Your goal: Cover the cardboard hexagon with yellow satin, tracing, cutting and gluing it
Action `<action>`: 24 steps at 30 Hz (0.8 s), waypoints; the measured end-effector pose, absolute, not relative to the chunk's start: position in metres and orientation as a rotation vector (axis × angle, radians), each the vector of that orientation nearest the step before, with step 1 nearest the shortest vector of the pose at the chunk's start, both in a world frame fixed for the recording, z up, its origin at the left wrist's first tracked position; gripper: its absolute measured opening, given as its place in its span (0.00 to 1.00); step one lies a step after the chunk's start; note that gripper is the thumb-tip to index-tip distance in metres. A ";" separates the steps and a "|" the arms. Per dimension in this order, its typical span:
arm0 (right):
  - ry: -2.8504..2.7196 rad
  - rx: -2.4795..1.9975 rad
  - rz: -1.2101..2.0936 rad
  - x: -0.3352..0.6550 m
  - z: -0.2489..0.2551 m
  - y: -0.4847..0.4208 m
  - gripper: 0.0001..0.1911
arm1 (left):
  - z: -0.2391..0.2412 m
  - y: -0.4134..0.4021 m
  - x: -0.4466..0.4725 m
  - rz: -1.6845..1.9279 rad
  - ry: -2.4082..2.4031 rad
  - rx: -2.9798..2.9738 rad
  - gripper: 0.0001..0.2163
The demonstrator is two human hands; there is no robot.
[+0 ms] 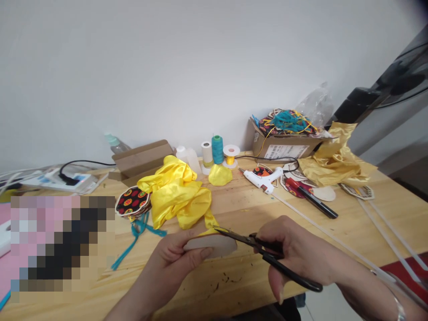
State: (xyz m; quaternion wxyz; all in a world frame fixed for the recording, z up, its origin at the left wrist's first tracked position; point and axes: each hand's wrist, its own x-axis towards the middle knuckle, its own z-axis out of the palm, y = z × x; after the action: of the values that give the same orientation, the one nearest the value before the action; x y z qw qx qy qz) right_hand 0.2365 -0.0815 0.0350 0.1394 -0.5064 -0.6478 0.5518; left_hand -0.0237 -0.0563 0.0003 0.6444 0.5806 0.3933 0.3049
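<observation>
A pale wall (167, 67) was seen at the back, with a wooden table (234, 200) set against it. Shiny yellow cloth (180, 198) was bunched left of centre; gold cloth (337, 165) was heaped at the right, beside a cardboard box (316, 147) filled with patterned pieces and teal cord. A second box (143, 160) was placed behind the yellow cloth, to its left.

The right hand (294, 249) was closed round the handles of black scissors (259, 246), blades pointed left. The left hand (180, 258) was pinched on a pale rounded card (214, 245), thumb on the near face, fingers mostly hidden behind. The card was held above the table's front part, yellow fabric showing along its upper edge; a narrow strip was run from there to the bunch. Scissor tips were held at that yellow edge; whether the blades were parted could not be told.

A white glue gun (264, 178) was laid right of centre, a black marker (317, 203) near it. A teal thread spool (217, 149) was stood by the wall, a small yellow piece (220, 175) just in front.
</observation>
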 end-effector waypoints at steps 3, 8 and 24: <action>-1.872 -1.453 1.570 0.238 0.032 -0.083 0.21 | 0.003 -0.058 -0.023 0.708 0.900 1.316 0.13; -1.877 -1.447 1.517 0.239 0.027 -0.085 0.19 | 0.006 -0.060 -0.021 0.726 0.895 1.278 0.12; -1.816 -1.554 1.578 0.246 0.030 -0.085 0.03 | 0.005 -0.059 -0.025 0.709 0.922 1.361 0.10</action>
State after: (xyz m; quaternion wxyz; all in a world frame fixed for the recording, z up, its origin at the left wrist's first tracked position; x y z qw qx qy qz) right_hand 0.2458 -0.0852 0.0299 0.1382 -0.5374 -0.6279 0.5458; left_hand -0.0249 -0.0586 0.0047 0.6256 0.5930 0.4018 0.3091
